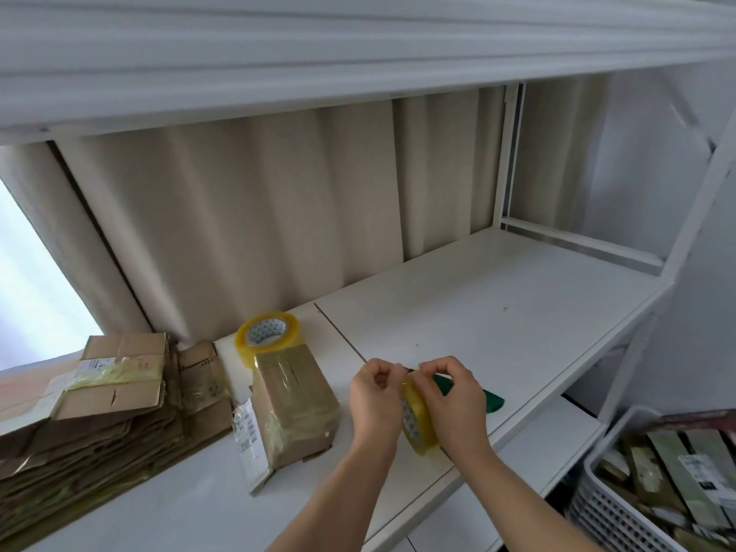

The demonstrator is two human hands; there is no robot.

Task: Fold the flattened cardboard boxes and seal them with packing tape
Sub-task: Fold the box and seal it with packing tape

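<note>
1. We see both hands together over the white surface, clamped on one tape roll held upright on edge between them.
2. The left hand has curled fingers, thumb and forefinger pinching at the top rim of the roll; we cannot make out a loose tape end, it is too small and blurred.
3. The right hand wraps over the roll's right side, fingertips pinching at the top just beside the left ones. It hides most of the roll; only the yellowish lower edge and part of the printed core show.
4. A green object lies on the surface behind the right hand, partly covered; we cannot tell what it is.
5. A sealed box, wrapped in tape, sits left of the hands, with a label sheet against its left side.
6. A second tape roll leans behind the box, its lower part hidden.
7. The flattened boxes are stacked at far left, cut off by the frame edge.
8. A white basket at lower right holds packets, cut off by the frame corner; the contents are hard to read.
</note>
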